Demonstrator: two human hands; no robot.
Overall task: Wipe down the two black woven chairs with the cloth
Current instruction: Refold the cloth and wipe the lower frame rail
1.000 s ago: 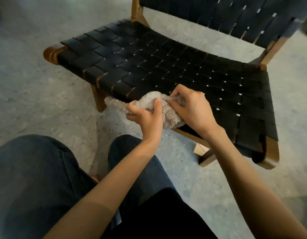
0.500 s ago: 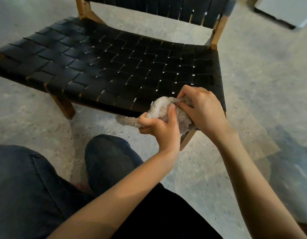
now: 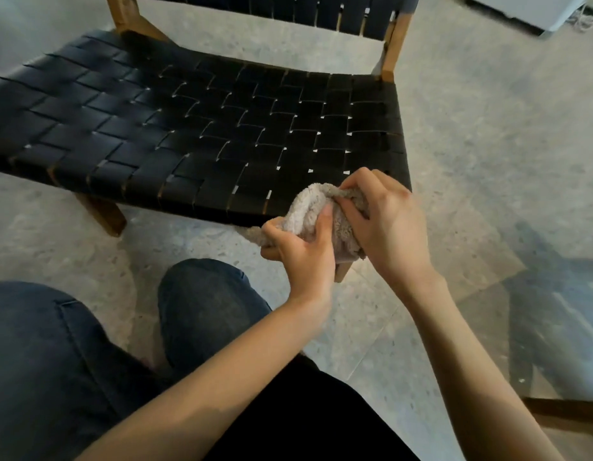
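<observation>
cloth (image 3: 308, 214) | gripped between left hand (image 3: 305, 254), right hand (image 3: 388, 224) | chair (image 3: 201, 128) corner

We find no text, label, brand, number or sign that we can read. The black woven chair (image 3: 221, 128) at 11 o'clock bears none, nor does the cloth (image 3: 305, 211) at the centre. The white object (image 3: 528, 8) at 1 o'clock shows no legible marking.
</observation>
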